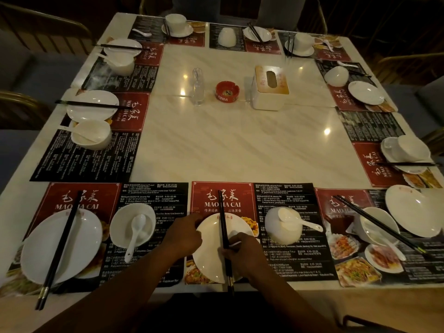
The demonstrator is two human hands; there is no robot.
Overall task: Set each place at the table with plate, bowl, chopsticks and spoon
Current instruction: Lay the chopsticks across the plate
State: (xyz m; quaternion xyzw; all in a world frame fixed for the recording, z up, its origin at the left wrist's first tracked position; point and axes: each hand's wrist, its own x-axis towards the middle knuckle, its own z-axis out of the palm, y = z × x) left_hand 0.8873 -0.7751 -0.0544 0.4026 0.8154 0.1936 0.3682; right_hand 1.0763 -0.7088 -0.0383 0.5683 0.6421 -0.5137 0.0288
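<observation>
At the near middle place, the left hand [185, 236] grips the left rim of a white plate [211, 255], while the right hand [240, 252] pinches black chopsticks [222, 217] lying across it. The plate looks glazed, slick and breakable, so it is best held by its rim; the chopsticks seem light, stiff and likely to roll. Their ends reach the near edge of the surface [240, 145], and the open room lies ahead at its middle.

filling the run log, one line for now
place: near centre | left hand: holds plate rim | right hand: pinches chopsticks across plate | spoon: on bowl
</observation>
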